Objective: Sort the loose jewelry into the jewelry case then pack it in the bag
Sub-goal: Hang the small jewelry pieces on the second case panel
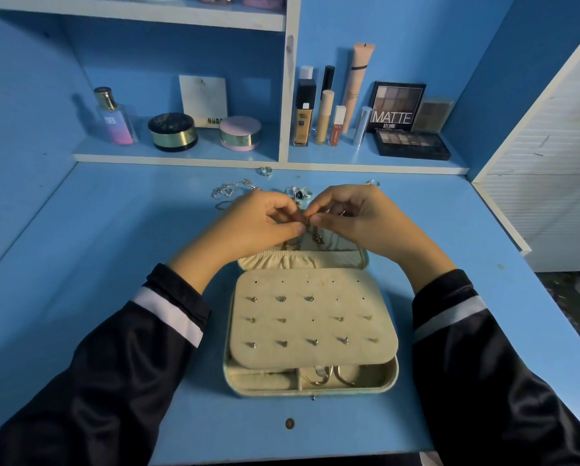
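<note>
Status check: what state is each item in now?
jewelry case: open on the desk
earring panel: partly filled with studs
gold chain: pinched between both hands
left hand: pinching the chain
right hand: pinching the chain
silver chain: loose on desk
rings: loose on desk

blue desk | open jewelry case | rings, chain beyond it, seemingly silver

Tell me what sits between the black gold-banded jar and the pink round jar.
A white square box marked NUDE, standing slightly behind them, seen in the head view.
</note>
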A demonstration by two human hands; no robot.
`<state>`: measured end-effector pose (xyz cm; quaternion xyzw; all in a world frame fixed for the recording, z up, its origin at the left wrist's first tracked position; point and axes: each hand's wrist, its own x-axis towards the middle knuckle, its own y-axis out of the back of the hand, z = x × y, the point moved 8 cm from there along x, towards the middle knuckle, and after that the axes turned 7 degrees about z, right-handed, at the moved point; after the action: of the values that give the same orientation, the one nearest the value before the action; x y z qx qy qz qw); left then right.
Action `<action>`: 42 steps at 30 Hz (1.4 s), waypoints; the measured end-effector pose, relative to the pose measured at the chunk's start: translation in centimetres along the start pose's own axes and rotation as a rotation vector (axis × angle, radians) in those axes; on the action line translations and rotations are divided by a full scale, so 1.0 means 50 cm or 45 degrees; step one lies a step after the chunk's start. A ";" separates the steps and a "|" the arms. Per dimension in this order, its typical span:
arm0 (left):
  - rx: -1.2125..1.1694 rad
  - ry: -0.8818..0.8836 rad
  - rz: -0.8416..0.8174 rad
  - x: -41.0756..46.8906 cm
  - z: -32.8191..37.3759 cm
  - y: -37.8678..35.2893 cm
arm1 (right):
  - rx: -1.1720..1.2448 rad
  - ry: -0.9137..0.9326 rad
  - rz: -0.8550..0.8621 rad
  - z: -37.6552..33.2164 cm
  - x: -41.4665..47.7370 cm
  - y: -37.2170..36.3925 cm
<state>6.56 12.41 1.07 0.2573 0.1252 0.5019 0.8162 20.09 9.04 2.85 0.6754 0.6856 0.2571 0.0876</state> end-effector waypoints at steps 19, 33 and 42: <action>0.357 -0.172 -0.161 -0.010 0.004 0.006 | -0.312 -0.009 -0.134 0.001 -0.014 -0.012; 0.443 -0.247 -0.136 -0.002 -0.001 0.013 | -0.652 0.006 -0.084 0.011 -0.012 -0.001; 0.411 -0.213 -0.207 -0.002 -0.006 0.004 | -0.540 -0.008 -0.129 0.003 -0.018 -0.006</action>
<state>6.22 12.47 0.95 0.4146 0.1561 0.3844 0.8099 19.95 8.24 2.36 0.6072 0.6490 0.3889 0.2427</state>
